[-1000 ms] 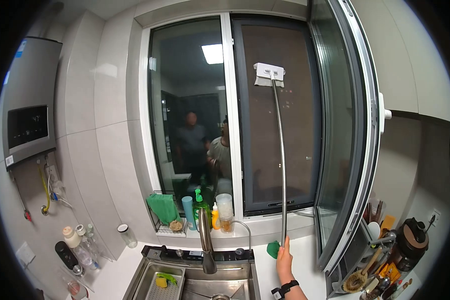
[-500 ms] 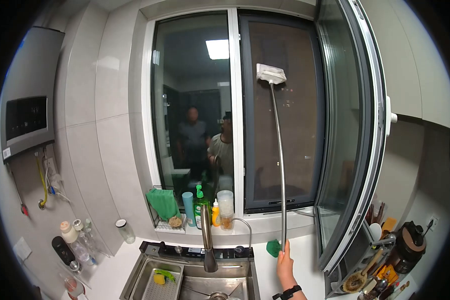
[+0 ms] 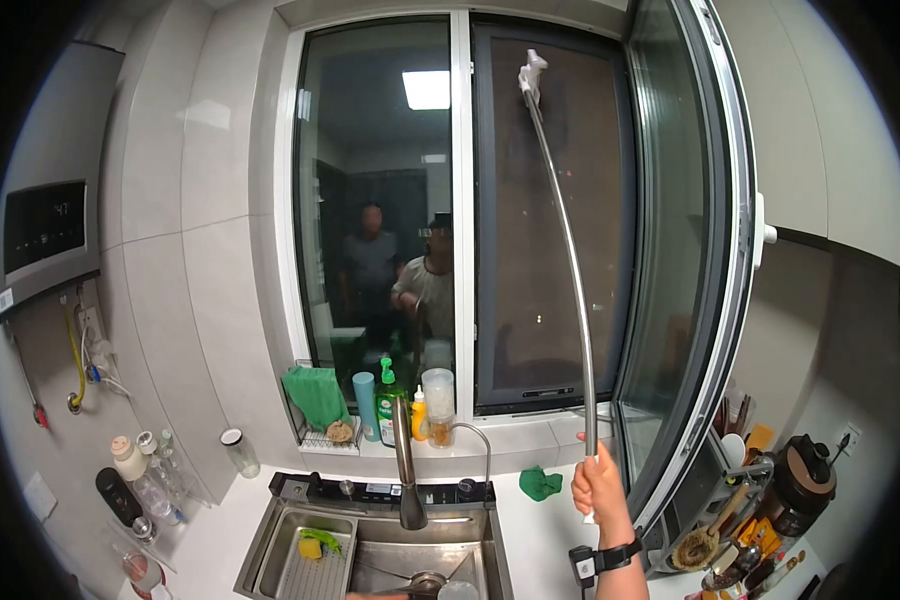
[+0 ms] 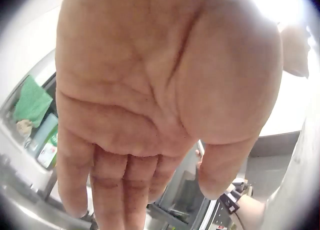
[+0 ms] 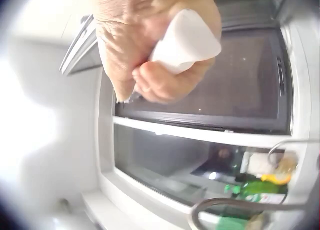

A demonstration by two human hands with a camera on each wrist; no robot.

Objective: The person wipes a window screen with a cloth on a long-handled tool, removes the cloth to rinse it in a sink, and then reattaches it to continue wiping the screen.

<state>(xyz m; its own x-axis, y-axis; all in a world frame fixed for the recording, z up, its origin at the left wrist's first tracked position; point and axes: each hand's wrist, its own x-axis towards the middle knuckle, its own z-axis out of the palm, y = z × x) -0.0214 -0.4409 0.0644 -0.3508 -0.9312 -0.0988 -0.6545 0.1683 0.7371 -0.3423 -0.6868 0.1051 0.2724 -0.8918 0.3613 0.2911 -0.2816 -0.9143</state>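
In the head view my right hand (image 3: 602, 490) grips the lower end of a long metal pole (image 3: 573, 260). At the pole's top, a white mop head (image 3: 532, 78) stands edge-on in front of the upper part of the dark screen (image 3: 550, 220). The right wrist view shows my right hand (image 5: 155, 45) with its fingers curled round the pole's white end (image 5: 185, 42). My left hand (image 4: 160, 90) has its palm towards the left wrist camera, fingers extended and holding nothing; only a sliver of it shows at the head view's bottom edge.
The open window sash (image 3: 705, 260) stands right of the pole. A faucet (image 3: 406, 470) rises over the sink (image 3: 490, 560), and bottles (image 3: 388, 405) line the sill. A green cloth (image 3: 540, 483) lies on the counter, beside a rack (image 3: 685, 490) of utensils.
The mop head has moved up the screen and turned from flat to edge-on. My right hand has shifted right and up. Part of my left hand has appeared at the bottom edge.
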